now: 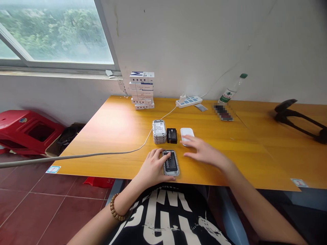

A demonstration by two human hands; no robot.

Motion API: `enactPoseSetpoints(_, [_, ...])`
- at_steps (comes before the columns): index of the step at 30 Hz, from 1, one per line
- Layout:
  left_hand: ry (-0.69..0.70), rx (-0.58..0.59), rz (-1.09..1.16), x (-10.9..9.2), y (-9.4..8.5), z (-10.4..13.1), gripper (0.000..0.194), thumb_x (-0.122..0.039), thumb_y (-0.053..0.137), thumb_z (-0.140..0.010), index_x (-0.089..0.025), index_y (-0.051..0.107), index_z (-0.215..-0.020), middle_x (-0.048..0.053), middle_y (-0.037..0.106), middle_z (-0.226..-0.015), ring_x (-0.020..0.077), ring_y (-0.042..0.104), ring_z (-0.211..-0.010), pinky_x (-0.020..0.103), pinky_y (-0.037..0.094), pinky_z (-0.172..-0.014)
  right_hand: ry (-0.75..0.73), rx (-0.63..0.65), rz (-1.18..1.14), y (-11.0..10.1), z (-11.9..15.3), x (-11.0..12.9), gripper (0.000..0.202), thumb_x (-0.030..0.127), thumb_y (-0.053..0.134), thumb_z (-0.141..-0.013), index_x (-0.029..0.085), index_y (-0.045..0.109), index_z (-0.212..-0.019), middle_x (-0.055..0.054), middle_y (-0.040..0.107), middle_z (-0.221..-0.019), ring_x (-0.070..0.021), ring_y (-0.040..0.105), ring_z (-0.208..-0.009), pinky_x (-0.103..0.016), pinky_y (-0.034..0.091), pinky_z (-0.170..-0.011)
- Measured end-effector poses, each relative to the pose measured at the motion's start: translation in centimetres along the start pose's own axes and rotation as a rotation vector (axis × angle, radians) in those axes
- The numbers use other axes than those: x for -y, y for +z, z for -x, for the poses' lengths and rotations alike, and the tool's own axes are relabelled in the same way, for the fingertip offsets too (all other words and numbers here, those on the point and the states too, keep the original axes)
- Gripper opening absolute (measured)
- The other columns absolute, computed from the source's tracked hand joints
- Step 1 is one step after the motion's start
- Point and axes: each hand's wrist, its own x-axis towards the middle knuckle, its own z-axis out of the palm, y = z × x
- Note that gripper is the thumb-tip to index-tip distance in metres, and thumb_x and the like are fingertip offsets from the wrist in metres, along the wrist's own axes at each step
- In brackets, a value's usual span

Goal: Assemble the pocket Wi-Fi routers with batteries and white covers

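Observation:
My left hand (pixel 155 169) grips a small white-edged electronic device (pixel 177 173) on the table near the front edge. A black battery (pixel 172 165) marked 3000 sits in the device's open back, with a fingertip resting on it. My right hand (pixel 204 151) is open, its fingers apart and slightly blurred. Those fingertips overlap the lower part of a white cover (pixel 187 132); whether they touch it I cannot tell. Left of the cover is a small stack of black batteries (pixel 172 135). Beside them stands a pile of similar white devices (pixel 159 129), the top one bearing a printed label.
Stacked white boxes (pixel 142 92) stand at the back by the wall. A white power strip (pixel 189 101), a plastic bottle (pixel 228 94) and a pixelated flat item (pixel 223 112) lie farther right. A pale cable (pixel 102 154) crosses the table's left side. Black headphones (pixel 298 119) rest far right.

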Motion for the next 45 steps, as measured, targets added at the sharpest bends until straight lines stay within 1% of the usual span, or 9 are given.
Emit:
enactPoseSetpoints(4, [-0.032,0.016,-0.017,-0.3,0.1,-0.5,0.096,-0.059,0.096,-0.067,-0.021,0.059,-0.147,0.02,0.052,-0.148,0.0456,0.05,-0.135,0.067,0.046,-0.114,0.121,0.046,0.082,-3.5,-3.7,-4.2,0.097,0.035,0.097,-0.068,0.023,0.056,-0.156,-0.02,0.041,-0.169,-0.0464,0.032,-0.159,-0.064,0.031,-0.127])
enactPoseSetpoints(8, [-0.042,0.038,-0.013,-0.5,0.0,-0.9,0.1,-0.058,0.097,-0.065,-0.021,0.056,-0.149,0.02,0.051,-0.149,0.0454,0.049,-0.137,0.066,0.045,-0.115,0.106,0.109,0.04,-3.7,-6.0,-6.0,0.101,0.028,0.1,-0.054,0.022,0.064,-0.148,-0.019,0.056,-0.157,-0.0446,0.048,-0.148,-0.061,0.038,-0.122])
enactPoseSetpoints(13, [-0.031,0.083,0.059,-0.3,-0.8,-0.8,0.113,-0.061,0.098,-0.061,-0.029,0.045,-0.156,0.018,0.049,-0.154,0.0458,0.046,-0.142,0.068,0.041,-0.118,0.181,0.162,0.06,-3.8,-6.2,-4.7,0.098,0.024,0.096,-0.058,0.019,0.061,-0.15,-0.019,0.056,-0.154,-0.0471,0.051,-0.144,-0.065,0.037,-0.122])
enactPoseSetpoints(17, [-0.035,0.072,0.109,0.0,-1.0,-0.6,0.115,-0.051,0.098,-0.065,-0.029,0.037,-0.16,0.016,0.05,-0.154,0.0427,0.046,-0.143,0.065,0.041,-0.119,0.181,0.065,0.013,-4.8,-4.4,-2.0,0.1,0.033,0.088,-0.074,0.024,0.043,-0.163,-0.016,0.048,-0.16,-0.0431,0.048,-0.147,-0.059,0.038,-0.124])
enactPoseSetpoints(20, [-0.048,0.043,0.129,0.2,-0.8,-0.6,0.116,-0.05,0.097,-0.066,-0.029,0.034,-0.161,0.015,0.052,-0.154,0.0431,0.048,-0.142,0.067,0.042,-0.118,0.059,-0.017,-0.201,-3.3,-2.1,0.5,0.101,0.039,0.084,-0.081,0.033,0.03,-0.167,-0.012,0.042,-0.163,-0.0349,0.049,-0.146,-0.052,0.045,-0.121])
enactPoseSetpoints(23, [-0.047,0.026,0.15,0.4,-0.5,-0.7,0.12,-0.053,0.096,-0.065,-0.029,0.03,-0.162,0.016,0.053,-0.153,0.0443,0.05,-0.14,0.069,0.044,-0.115,-0.101,0.024,-0.433,0.5,0.2,2.9,0.093,0.036,0.086,-0.079,0.035,0.036,-0.157,-0.01,0.042,-0.161,-0.0315,0.048,-0.148,-0.049,0.045,-0.122])
enactPoseSetpoints(28, [-0.043,0.017,0.161,0.1,-0.6,-0.8,0.118,-0.054,0.096,-0.066,-0.027,0.031,-0.16,0.017,0.055,-0.15,0.044,0.051,-0.138,0.067,0.046,-0.113,0.003,0.069,-0.377,5.5,2.3,4.9,0.079,0.035,0.088,-0.074,0.03,0.043,-0.138,-0.012,0.035,-0.163,-0.0342,0.044,-0.151,-0.054,0.042,-0.123])
enactPoseSetpoints(36, [-0.045,0.045,0.159,0.1,-0.9,-0.8,0.119,-0.051,0.097,-0.064,-0.029,0.032,-0.161,0.016,0.055,-0.151,0.0442,0.05,-0.139,0.068,0.045,-0.113,0.123,0.153,-0.153,5.2,2.6,4.1,0.073,0.042,0.085,-0.077,0.027,0.048,-0.139,-0.015,0.035,-0.166,-0.0408,0.039,-0.153,-0.062,0.04,-0.122])
enactPoseSetpoints(45, [-0.013,0.061,0.161,0.0,-1.3,-0.9,0.109,-0.051,0.097,-0.068,-0.03,0.038,-0.157,0.013,0.055,-0.153,0.0407,0.05,-0.142,0.063,0.044,-0.117,-0.004,0.094,-0.108,5.5,2.4,3.9,0.067,0.038,0.086,-0.078,0.026,0.055,-0.137,-0.016,0.043,-0.163,-0.0383,0.04,-0.154,-0.062,0.038,-0.123])
